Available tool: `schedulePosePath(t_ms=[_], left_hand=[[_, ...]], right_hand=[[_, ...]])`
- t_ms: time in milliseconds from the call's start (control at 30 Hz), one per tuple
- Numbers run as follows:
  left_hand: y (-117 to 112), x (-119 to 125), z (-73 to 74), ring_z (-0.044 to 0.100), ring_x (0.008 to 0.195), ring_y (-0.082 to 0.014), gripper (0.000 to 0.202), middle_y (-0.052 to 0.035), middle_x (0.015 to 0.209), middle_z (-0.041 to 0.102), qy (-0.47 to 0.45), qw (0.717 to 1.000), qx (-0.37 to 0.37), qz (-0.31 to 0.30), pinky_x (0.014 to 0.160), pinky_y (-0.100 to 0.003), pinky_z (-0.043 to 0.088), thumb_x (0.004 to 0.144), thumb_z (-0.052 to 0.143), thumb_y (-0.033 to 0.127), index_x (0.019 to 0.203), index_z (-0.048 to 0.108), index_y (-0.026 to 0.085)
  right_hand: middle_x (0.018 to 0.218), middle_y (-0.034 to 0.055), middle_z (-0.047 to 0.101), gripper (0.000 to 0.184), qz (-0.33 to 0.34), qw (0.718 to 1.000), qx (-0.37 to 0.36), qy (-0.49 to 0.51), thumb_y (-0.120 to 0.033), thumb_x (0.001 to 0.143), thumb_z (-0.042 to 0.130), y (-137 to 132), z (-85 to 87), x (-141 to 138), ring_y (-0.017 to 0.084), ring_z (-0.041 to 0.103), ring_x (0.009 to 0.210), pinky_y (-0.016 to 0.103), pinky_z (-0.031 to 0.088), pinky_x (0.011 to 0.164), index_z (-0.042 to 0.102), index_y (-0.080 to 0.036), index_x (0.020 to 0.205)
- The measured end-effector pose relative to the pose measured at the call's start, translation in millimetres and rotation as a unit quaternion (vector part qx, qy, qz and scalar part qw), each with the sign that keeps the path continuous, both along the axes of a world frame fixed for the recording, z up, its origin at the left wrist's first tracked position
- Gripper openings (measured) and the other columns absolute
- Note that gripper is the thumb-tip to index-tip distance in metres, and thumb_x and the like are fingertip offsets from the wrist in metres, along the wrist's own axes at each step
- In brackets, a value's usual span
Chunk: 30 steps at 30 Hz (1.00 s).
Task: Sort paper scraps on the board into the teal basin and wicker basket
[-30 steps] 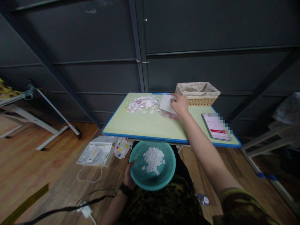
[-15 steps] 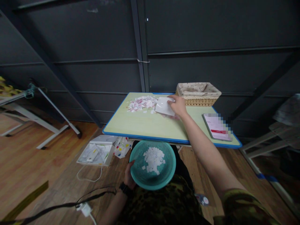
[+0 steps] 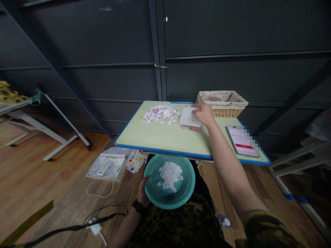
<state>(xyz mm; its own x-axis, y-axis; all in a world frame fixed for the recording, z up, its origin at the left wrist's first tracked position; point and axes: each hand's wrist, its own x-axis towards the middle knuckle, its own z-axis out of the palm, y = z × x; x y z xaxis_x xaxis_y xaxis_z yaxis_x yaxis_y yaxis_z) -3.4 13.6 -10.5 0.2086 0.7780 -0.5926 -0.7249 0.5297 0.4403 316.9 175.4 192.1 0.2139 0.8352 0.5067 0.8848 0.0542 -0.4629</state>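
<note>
My left hand (image 3: 143, 191) grips the left rim of a green plastic basin (image 3: 190, 193), thumb over the edge. A heap of small white paper pieces (image 3: 170, 175) lies inside it. Over the table, my right hand (image 3: 204, 114) is closed on the right side of a flat white card (image 3: 188, 117). Pinkish scraps (image 3: 190, 128) show on the tabletop along the card's lower edge; whatever else is under the card is hidden. Left of the card spreads a pile of pink and white paper scraps (image 3: 159, 113).
The pale green table (image 3: 157, 137) has a blue edge. A lined wicker basket (image 3: 224, 112) stands at its back right, and a phone (image 3: 243, 142) lies at its right end. On the floor are an open white box (image 3: 106, 168), cables and a bottle (image 3: 222, 220).
My right hand and the white card have shifted right, away from the scrap pile, and a gap now shows between them. My left hand still holds the basin.
</note>
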Motion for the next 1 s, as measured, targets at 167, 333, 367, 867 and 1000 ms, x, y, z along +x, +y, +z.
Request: schedulePosePath(t_ms=[167,333,367,867,1000], left_hand=[[-1,0,1.0,0.066,0.094,-0.0343,0.019,-0.0120,0.088,0.074,0.003,1.000,-0.003,-0.013,0.090,-0.050,0.047,0.069,0.064,0.022,0.086,0.066,0.012],[-1,2,4.8,0.065,0.094,-0.0345,0.013,-0.0114,0.087,0.074,0.013,1.000,0.004,-0.005,0.089,-0.050,0.047,0.069,0.065,0.022,0.080,0.064,0.013],[-1,2,5.0,0.065,0.094,-0.0347,0.014,-0.0117,0.088,0.074,0.014,1.000,0.002,-0.002,0.088,-0.050,0.047,0.069,0.065,0.021,0.080,0.064,0.013],[-1,2,1.0,0.065,0.094,-0.0339,0.016,-0.0124,0.085,0.074,0.004,1.000,0.021,-0.009,0.088,-0.047,0.048,0.070,0.065,0.023,0.082,0.066,0.012],[-1,1,-2.1,0.067,0.090,-0.0324,0.018,-0.0119,0.084,0.074,0.018,1.000,0.010,-0.018,0.086,-0.046,0.049,0.071,0.065,0.024,0.084,0.066,0.011]], right_hand=[[0.102,0.0083,0.069,0.040,-0.005,1.000,0.025,0.015,-0.021,0.071,0.049,0,1.1,-1,0.025,0.062,0.096,0.036,0.044,0.089,0.069,-0.015,0.105],[0.106,0.0097,0.068,0.041,-0.011,1.000,0.024,0.005,-0.022,0.076,0.047,3,-6.0,-13,0.025,0.062,0.096,0.038,0.043,0.091,0.065,-0.014,0.112],[0.105,0.0099,0.068,0.041,-0.006,1.000,0.023,0.000,-0.023,0.076,0.047,3,-7.5,-15,0.025,0.062,0.096,0.038,0.043,0.092,0.065,-0.014,0.113],[0.111,0.0094,0.066,0.040,0.058,0.998,0.032,-0.013,-0.022,0.079,0.046,2,-15.7,-32,0.027,0.061,0.102,0.041,0.041,0.096,0.064,-0.015,0.114],[0.112,0.0082,0.066,0.038,0.095,0.994,0.048,0.020,-0.022,0.078,0.049,3,-16.6,-34,0.025,0.060,0.104,0.038,0.041,0.096,0.066,-0.014,0.111]])
